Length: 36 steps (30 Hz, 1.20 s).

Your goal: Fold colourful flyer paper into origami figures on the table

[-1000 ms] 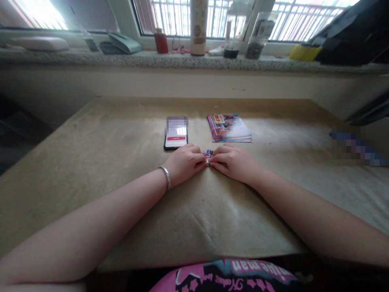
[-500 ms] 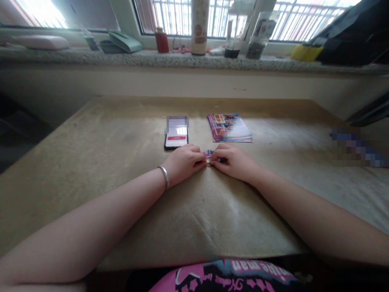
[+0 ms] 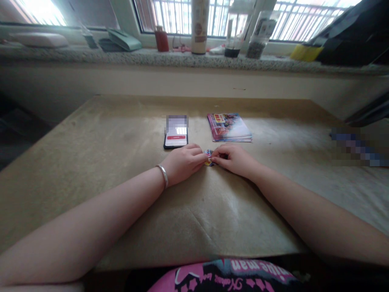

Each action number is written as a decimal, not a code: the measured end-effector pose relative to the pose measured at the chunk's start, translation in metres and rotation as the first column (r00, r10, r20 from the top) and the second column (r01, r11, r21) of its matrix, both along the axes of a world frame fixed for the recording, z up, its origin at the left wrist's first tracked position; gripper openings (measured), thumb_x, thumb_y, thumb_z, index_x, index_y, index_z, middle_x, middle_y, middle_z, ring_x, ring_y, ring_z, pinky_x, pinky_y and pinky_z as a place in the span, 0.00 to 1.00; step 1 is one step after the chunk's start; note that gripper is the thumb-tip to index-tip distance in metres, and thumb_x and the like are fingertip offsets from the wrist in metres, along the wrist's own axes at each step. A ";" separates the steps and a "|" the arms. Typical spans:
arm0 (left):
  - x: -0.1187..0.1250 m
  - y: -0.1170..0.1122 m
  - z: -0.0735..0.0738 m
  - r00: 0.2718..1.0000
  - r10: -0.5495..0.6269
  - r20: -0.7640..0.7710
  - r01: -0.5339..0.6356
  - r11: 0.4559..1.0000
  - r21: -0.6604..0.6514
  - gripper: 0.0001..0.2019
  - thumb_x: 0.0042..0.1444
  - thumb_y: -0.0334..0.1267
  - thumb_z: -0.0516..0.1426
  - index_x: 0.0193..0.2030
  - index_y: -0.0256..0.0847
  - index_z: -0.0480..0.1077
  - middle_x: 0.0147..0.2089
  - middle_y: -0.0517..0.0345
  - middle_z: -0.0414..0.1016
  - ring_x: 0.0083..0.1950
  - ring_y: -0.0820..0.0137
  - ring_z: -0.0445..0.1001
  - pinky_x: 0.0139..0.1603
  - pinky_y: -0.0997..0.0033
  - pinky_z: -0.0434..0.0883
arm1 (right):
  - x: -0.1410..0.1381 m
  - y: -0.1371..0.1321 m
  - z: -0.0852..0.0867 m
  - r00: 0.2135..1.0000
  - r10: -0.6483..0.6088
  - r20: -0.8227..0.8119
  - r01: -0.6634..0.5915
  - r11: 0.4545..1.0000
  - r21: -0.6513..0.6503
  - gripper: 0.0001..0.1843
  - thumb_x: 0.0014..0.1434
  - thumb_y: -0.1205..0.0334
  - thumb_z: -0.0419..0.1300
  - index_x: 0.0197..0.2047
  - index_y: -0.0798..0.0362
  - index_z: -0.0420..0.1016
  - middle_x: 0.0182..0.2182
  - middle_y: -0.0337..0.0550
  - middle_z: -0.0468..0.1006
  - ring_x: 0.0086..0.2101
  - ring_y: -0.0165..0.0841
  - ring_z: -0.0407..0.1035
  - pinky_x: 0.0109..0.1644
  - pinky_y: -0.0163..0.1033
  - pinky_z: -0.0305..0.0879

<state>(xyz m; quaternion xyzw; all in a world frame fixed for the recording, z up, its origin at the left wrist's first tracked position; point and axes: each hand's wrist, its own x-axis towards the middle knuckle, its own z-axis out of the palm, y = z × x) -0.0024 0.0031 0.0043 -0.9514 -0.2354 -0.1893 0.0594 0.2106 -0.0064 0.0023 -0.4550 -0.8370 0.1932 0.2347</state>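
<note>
A small folded piece of colourful printed paper lies on the table between my hands. My left hand, with a silver bangle at the wrist, presses its closed fingers on the paper's left edge. From the other side, my right hand pinches the right edge between thumb and fingers. Most of the paper is hidden under the fingertips. Just beyond my left hand lies a phone with its screen lit. Behind my right hand sits a stack of glossy printed flyers.
A tan cover lies over the table. Along the stone windowsill stand a red bottle, a tall pale cylinder, clear containers and a green case. A blurred-out item is at the far right.
The fingers have shifted slightly on the folded paper, and my right thumb now lies straighter along its edge. A little more of the paper's yellow print shows.
</note>
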 end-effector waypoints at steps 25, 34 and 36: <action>0.000 0.000 -0.002 0.999 0.003 -0.050 0.002 0.996 0.093 0.10 0.61 0.33 0.54 0.45 0.46 0.75 0.37 0.58 0.75 0.37 0.71 0.70 0.35 0.73 0.68 | 0.008 -0.007 0.001 0.988 0.082 0.132 -0.114 0.961 0.253 0.08 0.58 0.64 0.57 0.34 0.53 0.79 0.31 0.44 0.77 0.32 0.32 0.70 0.37 0.35 0.63; 0.000 0.001 -0.001 0.998 0.023 -0.055 -0.019 0.997 0.073 0.10 0.61 0.34 0.54 0.43 0.46 0.75 0.35 0.58 0.74 0.35 0.71 0.69 0.34 0.74 0.67 | 0.007 -0.005 0.001 0.989 0.052 0.137 -0.082 0.970 0.227 0.10 0.58 0.65 0.56 0.35 0.54 0.80 0.30 0.45 0.76 0.32 0.32 0.69 0.37 0.35 0.62; 0.000 0.001 -0.001 0.998 0.026 -0.061 -0.022 0.997 0.074 0.09 0.61 0.34 0.53 0.43 0.46 0.75 0.34 0.58 0.73 0.35 0.71 0.69 0.33 0.74 0.66 | 0.007 -0.005 0.000 0.992 0.045 0.115 -0.068 0.976 0.208 0.09 0.57 0.66 0.57 0.34 0.54 0.79 0.30 0.45 0.76 0.31 0.31 0.68 0.37 0.35 0.62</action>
